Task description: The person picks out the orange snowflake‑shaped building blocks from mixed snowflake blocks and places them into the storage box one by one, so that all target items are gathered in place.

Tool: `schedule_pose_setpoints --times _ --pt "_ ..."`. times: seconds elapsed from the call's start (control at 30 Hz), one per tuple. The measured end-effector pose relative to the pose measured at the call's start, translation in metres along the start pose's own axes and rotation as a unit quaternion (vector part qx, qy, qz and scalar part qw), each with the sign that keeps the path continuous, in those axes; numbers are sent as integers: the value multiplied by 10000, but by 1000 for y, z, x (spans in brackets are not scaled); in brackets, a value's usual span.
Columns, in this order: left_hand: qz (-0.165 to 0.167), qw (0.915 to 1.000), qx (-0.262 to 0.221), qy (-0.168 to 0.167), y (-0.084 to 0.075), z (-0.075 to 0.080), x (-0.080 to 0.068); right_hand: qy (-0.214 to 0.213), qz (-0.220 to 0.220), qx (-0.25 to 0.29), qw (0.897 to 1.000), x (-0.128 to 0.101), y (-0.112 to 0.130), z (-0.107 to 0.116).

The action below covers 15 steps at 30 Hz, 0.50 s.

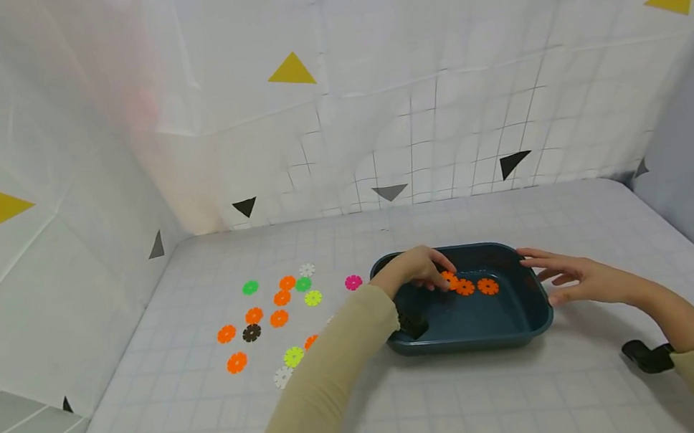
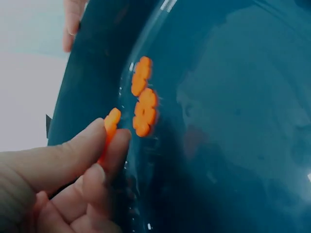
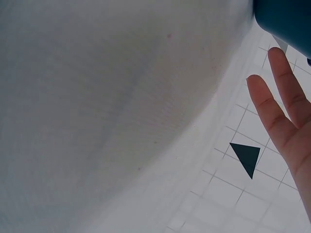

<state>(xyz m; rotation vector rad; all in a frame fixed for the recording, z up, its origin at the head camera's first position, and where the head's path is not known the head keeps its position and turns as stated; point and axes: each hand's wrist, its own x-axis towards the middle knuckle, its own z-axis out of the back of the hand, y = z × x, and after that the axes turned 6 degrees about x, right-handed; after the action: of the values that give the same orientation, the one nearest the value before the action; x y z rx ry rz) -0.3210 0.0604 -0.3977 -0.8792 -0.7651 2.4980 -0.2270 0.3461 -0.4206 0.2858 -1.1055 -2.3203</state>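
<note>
My left hand (image 1: 417, 268) is inside a dark blue-green plastic basin (image 1: 464, 325), pinching an orange notched disc (image 2: 112, 121) between thumb and finger. Two more orange notched discs lie on the basin floor just beyond it, one nearer (image 2: 145, 112) and one farther (image 2: 141, 76); they almost line up with the held one. At the basin's right end is my right hand (image 1: 589, 278), its fingers spread along the outside of the rim and holding nothing. The right wrist view catches two extended fingers (image 3: 272, 104) and a corner of the basin (image 3: 286, 24).
Left of the basin, several notched discs lie scattered on the white table: orange (image 1: 237, 362), green (image 1: 250, 287), yellow (image 1: 293, 356), white (image 1: 284, 377), dark brown (image 1: 251, 333) and pink (image 1: 353, 283). White sheeting (image 1: 376, 133) with yellow and dark triangles rises behind.
</note>
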Motion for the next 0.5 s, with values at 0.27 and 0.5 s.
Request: schedule_pose_setpoints --times 0.27,0.5 --pt "206 9993 296 -108 6 -3 7 2 -9 3 10000 0 1 0" --pt "393 9971 618 -199 7 -8 10 58 61 113 9999 0 4 1"
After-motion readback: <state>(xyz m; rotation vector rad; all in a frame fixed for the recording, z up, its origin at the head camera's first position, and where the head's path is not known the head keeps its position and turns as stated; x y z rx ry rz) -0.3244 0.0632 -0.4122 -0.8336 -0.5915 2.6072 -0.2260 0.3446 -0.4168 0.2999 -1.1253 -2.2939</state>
